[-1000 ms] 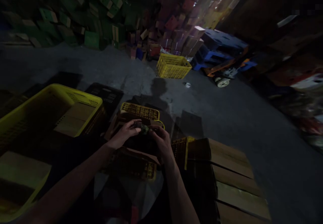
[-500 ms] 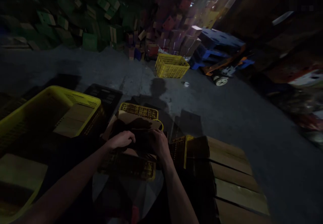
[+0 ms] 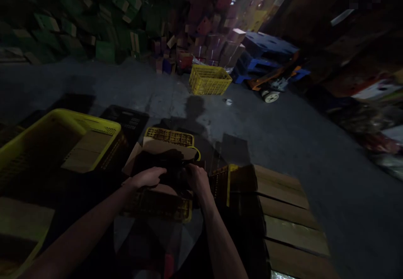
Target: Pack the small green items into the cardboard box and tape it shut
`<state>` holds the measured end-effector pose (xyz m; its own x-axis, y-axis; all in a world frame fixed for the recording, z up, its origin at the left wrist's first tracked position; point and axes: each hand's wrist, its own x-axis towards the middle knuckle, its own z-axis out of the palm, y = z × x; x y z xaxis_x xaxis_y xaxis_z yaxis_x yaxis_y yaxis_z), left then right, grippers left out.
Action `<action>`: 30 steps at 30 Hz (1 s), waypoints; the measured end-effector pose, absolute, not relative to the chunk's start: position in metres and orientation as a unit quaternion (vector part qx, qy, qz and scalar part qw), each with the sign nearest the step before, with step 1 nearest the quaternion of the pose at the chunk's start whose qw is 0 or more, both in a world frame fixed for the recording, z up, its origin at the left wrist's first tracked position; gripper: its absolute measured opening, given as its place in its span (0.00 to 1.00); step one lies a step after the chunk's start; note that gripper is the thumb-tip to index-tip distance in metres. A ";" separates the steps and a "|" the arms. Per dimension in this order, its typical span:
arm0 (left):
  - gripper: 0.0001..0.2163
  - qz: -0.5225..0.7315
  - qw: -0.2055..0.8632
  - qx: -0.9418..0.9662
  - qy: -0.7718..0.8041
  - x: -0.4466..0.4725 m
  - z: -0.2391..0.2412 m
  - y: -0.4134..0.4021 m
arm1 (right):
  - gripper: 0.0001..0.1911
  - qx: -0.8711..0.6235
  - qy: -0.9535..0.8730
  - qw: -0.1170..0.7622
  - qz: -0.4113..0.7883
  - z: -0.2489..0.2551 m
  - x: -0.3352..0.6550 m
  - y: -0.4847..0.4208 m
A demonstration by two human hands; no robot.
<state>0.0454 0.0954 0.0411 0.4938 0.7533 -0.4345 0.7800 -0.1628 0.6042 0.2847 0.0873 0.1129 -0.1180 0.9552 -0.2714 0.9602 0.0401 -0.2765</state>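
Observation:
An open cardboard box (image 3: 166, 145) with raised flaps rests on a yellow plastic crate (image 3: 170, 135) in front of me. Deep shadow hides most of what lies inside the box. My left hand (image 3: 150, 177) is at the box's near left side, its fingers closed together and pointing inward over the dark opening. On the right, my right hand (image 3: 198, 178) has its fingers bent down into the box, closed on something too dark to make out. A yellow loop (image 3: 197, 153), perhaps a strap or tape roll, shows by the box's far right corner.
A large yellow bin (image 3: 88, 117) holding cardboard stands left. Flat cardboard boxes (image 3: 286, 212) are lined up at right. Farther off are another yellow crate (image 3: 210, 84), a small white roll (image 3: 228, 102), blue pallets (image 3: 267, 46), an orange pallet jack (image 3: 270, 82) and piled boxes (image 3: 105, 51).
The view has shifted slightly, so everything sits a little farther left. My left hand's fingers reach a bit straighter over the box; my right hand's fingers have bent slightly farther inward.

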 end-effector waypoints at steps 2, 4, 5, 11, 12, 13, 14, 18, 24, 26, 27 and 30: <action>0.29 0.007 0.361 0.771 0.524 0.042 0.034 0.095 | 0.12 0.657 0.728 0.033 -0.193 0.110 0.284 0.086; 0.28 0.015 0.320 0.781 0.536 0.039 0.028 0.096 | 0.12 0.651 0.734 0.048 -0.188 0.107 0.284 0.084; 0.27 0.012 0.308 0.784 0.539 0.037 0.027 0.096 | 0.13 0.647 0.737 0.054 -0.187 0.106 0.283 0.083; 0.21 0.003 0.311 0.794 0.523 0.039 0.030 0.093 | 0.13 0.642 0.739 0.089 -0.186 0.102 0.280 0.082; 0.20 0.004 0.314 0.795 0.520 0.040 0.031 0.092 | 0.14 0.643 0.738 0.091 -0.184 0.102 0.280 0.082; 0.20 0.003 0.317 0.795 0.517 0.041 0.032 0.091 | 0.14 0.643 0.738 0.094 -0.182 0.102 0.280 0.082; 0.19 0.001 0.320 0.796 0.514 0.042 0.034 0.091 | 0.14 0.643 0.738 0.096 -0.180 0.102 0.280 0.082; 0.15 -0.015 0.333 0.796 0.505 0.045 0.039 0.090 | 0.16 0.631 0.745 0.115 -0.184 0.105 0.279 0.083; 0.15 0.000 0.323 0.789 0.523 0.048 0.047 0.090 | 0.13 0.626 0.747 0.119 -0.192 0.108 0.276 0.085; 0.13 0.010 0.318 0.787 0.529 0.049 0.049 0.092 | 0.13 0.625 0.748 0.116 -0.192 0.105 0.277 0.085; 0.12 0.018 0.318 0.786 0.530 0.048 0.051 0.093 | 0.12 0.624 0.748 0.113 -0.194 0.104 0.277 0.084; 0.09 0.067 0.325 0.774 0.539 0.045 0.062 0.101 | 0.12 0.611 0.762 0.078 -0.198 0.095 0.282 0.084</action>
